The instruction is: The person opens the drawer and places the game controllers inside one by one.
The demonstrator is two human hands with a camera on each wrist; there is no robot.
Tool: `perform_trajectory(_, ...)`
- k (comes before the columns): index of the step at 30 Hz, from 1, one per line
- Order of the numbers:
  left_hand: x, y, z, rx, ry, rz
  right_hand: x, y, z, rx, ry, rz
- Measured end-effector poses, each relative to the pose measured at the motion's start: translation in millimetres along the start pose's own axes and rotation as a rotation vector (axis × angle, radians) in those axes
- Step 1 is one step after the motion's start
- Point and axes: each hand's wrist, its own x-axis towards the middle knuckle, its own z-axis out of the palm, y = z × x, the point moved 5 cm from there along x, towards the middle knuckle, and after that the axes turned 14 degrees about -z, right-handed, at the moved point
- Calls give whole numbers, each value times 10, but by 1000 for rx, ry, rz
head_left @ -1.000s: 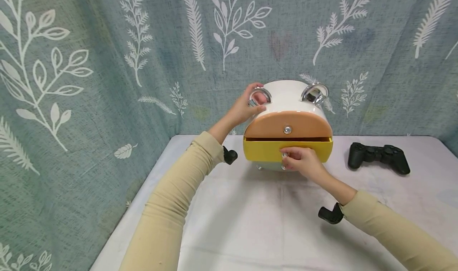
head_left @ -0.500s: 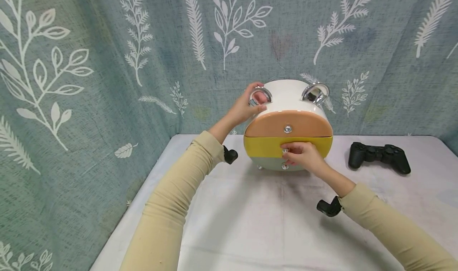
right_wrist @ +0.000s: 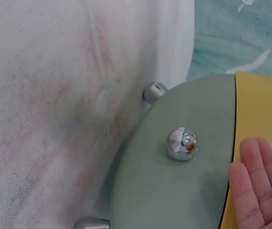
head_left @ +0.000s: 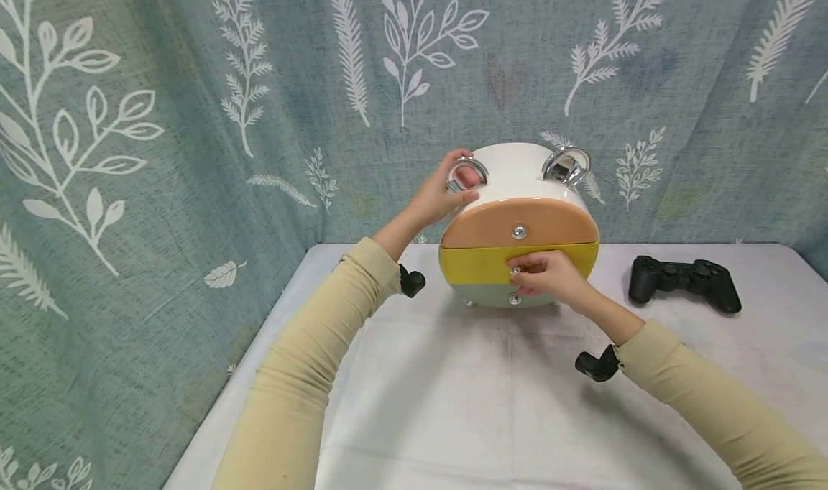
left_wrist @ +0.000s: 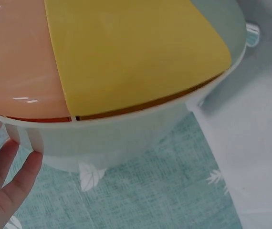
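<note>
A small round drawer cabinet (head_left: 517, 170) with a white body stands on the table, shaped like an alarm clock with two chrome rings on top. Its front has an orange top drawer (head_left: 479, 225), a yellow middle drawer (head_left: 472, 266) and a grey-green bottom drawer (right_wrist: 198, 191), all pushed in. My left hand (head_left: 440, 192) grips the cabinet's upper left around the left chrome ring (head_left: 475, 165); its fingertips press the white side in the left wrist view. With thumb and index finger my right hand (head_left: 550, 278) pinches the yellow drawer's knob (head_left: 515, 271).
A black game controller (head_left: 683, 283) lies on the table right of the cabinet. The table has a white cloth (head_left: 440, 418). A green leaf-patterned curtain (head_left: 388, 66) hangs close behind the cabinet and along the left side.
The yellow drawer, pulled out a little a second ago, has slid back flush with the cabinet front, my right hand moving with its knob. My left hand keeps its place.
</note>
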Motion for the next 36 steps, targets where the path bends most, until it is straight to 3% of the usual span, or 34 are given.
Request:
perform_trajectory(4,-2,-6,-2,0,7,8,-15,40,6,33,-9,-1)
perform_trajectory(9,7,-19,12,-13,2,2,-76,128,33,161,-28,-10)
perform_trajectory(15,18,-16,18,-18,4,-5,-169,169,59,277,-63,-68)
perform_trajectory(23,15,-23,-6,-7,20,-12,-271,316,184,182,-193,17)
perform_trajectory(31,18,-18,-7,-7,18,-6,-292,454,230,117,-140,102)
perform_trajectory(36,13,-20,-3,-5,17,-16,-271,528,235,94,-101,96)
